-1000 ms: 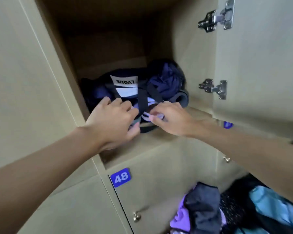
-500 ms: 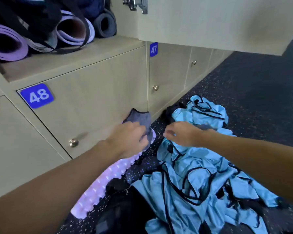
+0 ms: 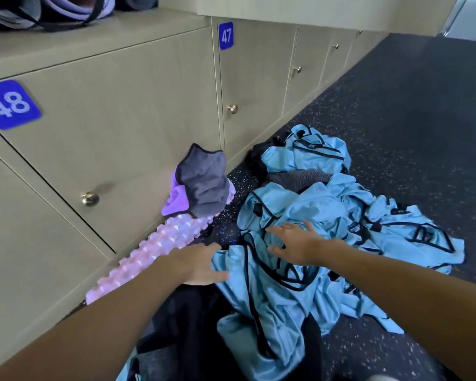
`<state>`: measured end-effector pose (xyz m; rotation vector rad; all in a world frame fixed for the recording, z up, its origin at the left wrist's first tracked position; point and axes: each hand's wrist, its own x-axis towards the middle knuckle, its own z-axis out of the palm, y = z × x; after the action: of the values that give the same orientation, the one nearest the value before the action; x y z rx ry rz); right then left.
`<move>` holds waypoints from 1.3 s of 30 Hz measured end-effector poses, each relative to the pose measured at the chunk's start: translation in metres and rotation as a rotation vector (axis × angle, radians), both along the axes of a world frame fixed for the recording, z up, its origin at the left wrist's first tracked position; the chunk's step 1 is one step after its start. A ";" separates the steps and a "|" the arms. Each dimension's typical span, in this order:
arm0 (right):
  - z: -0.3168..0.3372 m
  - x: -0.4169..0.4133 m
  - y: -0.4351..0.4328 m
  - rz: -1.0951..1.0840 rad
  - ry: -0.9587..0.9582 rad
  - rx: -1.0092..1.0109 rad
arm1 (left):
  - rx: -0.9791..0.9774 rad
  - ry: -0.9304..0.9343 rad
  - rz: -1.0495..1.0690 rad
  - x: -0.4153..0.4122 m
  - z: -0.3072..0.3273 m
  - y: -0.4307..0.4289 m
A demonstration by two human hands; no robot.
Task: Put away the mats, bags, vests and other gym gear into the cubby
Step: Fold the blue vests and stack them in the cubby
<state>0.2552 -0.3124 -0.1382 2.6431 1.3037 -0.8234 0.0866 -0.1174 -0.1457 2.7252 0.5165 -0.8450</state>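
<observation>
Hands (image 3: 294,243) spread over blue vests (image 3: 327,204)

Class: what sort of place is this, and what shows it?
Probably a gym locker area: beige numbered locker doors, a pile of light blue black-trimmed vests and a pink knobbly foam roller.

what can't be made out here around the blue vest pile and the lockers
Head view only:
1. Rolled purple mats in the open cubby: cut off by the top edge, count unclear.
2. Pink knobbly foam roller: far end covered by a grey cloth.
3. Black gear beneath the left forearm: the arm and bottom edge hide what it is.
4. Tangled light blue vests with black trim: overlapping folds, number uncountable.
</observation>
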 end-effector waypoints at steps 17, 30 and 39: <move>0.005 0.097 0.002 -0.279 -0.166 0.172 | -0.136 -0.268 0.142 0.047 -0.007 -0.020; 0.114 0.045 0.075 -0.421 0.474 0.954 | -0.756 -1.125 0.437 0.094 0.066 -0.004; 0.155 0.036 0.088 -0.570 0.523 0.978 | -0.621 -1.359 0.506 0.087 0.124 0.018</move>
<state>0.2912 -0.2249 0.0172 3.8931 1.2604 -1.2473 0.1737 -0.0993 -0.0215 1.8233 0.4372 0.8257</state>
